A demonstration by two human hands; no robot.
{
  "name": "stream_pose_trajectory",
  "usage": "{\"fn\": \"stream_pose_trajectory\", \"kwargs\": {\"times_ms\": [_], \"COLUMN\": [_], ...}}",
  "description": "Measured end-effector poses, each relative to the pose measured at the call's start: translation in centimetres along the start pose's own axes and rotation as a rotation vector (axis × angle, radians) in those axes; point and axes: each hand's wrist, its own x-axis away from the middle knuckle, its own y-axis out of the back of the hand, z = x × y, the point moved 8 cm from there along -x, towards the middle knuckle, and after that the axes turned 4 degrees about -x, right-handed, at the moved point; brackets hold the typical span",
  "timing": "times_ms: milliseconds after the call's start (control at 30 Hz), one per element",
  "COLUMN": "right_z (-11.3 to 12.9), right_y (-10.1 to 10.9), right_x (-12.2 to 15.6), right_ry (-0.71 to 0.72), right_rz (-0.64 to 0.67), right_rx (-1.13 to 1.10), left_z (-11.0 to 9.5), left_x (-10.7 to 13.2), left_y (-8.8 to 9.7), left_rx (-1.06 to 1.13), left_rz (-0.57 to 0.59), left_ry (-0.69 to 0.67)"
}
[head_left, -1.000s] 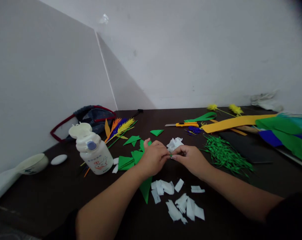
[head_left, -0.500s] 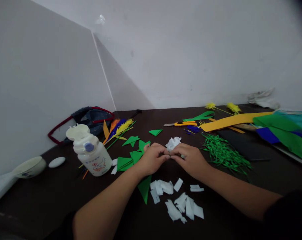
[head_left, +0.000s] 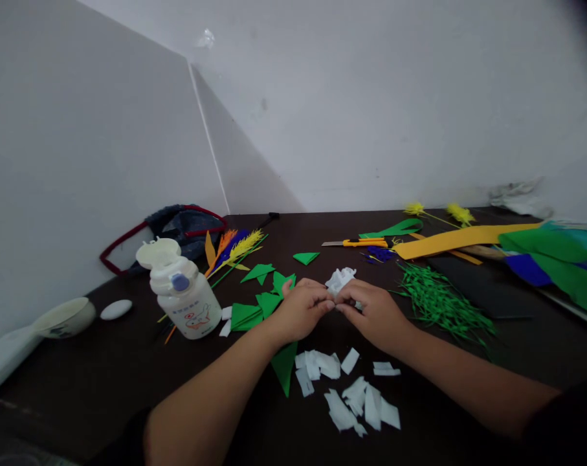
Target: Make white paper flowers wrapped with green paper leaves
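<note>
My left hand point(head_left: 305, 309) and my right hand point(head_left: 368, 309) meet fingertip to fingertip over the middle of the table, each closed in a pinch. Whatever lies between the fingers is too small and too covered to make out. Just behind them sits a crumpled white paper point(head_left: 340, 280), partly hidden by my right hand. Green cut pieces point(head_left: 247, 316) lie beside and under my left wrist, with one green triangle point(head_left: 306, 258) farther back. Torn white paper strips point(head_left: 364, 401) are scattered below the hands.
At left stand a white bottle point(head_left: 189, 310) with its lid up, a bowl point(head_left: 65, 320) and a white oval object point(head_left: 116, 309). A yellow utility knife point(head_left: 356, 243) with blade out lies behind the hands. Green shreds point(head_left: 439, 298) and coloured strips point(head_left: 468, 239) spread to the right.
The whole view has shifted slightly, so everything appears a little farther right. Both hands keep the same pinch, fingertips close together.
</note>
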Motion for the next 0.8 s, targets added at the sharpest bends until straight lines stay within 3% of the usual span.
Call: {"fn": "stream_pose_trajectory", "kwargs": {"times_ms": [433, 800], "right_z": [-2.0, -2.2], "right_y": [-0.6, -0.4], "right_x": [-0.1, 0.0], "right_ry": [-0.225, -0.316], "right_rz": [0.041, 0.014], "right_rx": [-0.304, -0.281], "left_z": [0.2, -1.0], "left_x": [0.1, 0.4], "left_y": [1.4, 2.0], "left_rx": [-0.039, -0.209], "left_rz": [-0.184, -0.286], "left_ry": [0.046, -0.003]}}
